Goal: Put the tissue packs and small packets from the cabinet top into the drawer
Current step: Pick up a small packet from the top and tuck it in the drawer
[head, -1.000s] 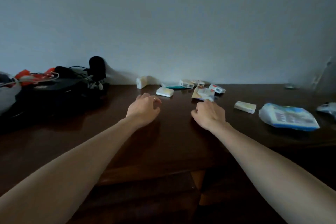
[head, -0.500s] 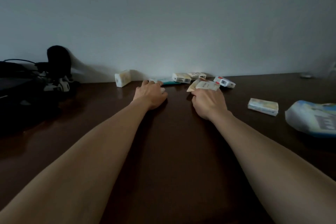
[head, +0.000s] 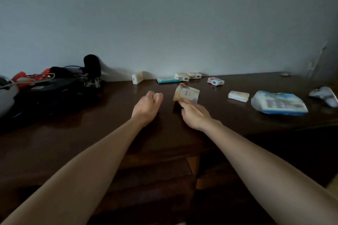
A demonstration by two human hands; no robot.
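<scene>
On the dark wooden cabinet top (head: 87,133), my right hand (head: 195,116) grips a tan and white packet (head: 187,94) by its lower edge and holds it tilted just off the surface. My left hand (head: 148,105) is closed in a fist beside it; the small white tissue pack that lay there is out of sight. Still on the top are a cream pack (head: 137,77) standing by the wall, a teal pack (head: 165,79), two white packs (head: 182,76) (head: 194,75), a red and white pack (head: 215,81) and a cream pack (head: 238,96). Below the front edge a drawer's light wooden corner (head: 193,165) shows.
A large blue and white soft pack (head: 279,103) lies at the right, with a white game controller (head: 324,95) beyond it. Black gear, cables and red items (head: 54,87) crowd the left end. A wall runs along the back.
My left hand closed where the small white pack lay, and that pack is gone from the top. My right hand picked up the tan packet. Both hands have pulled back toward me.
</scene>
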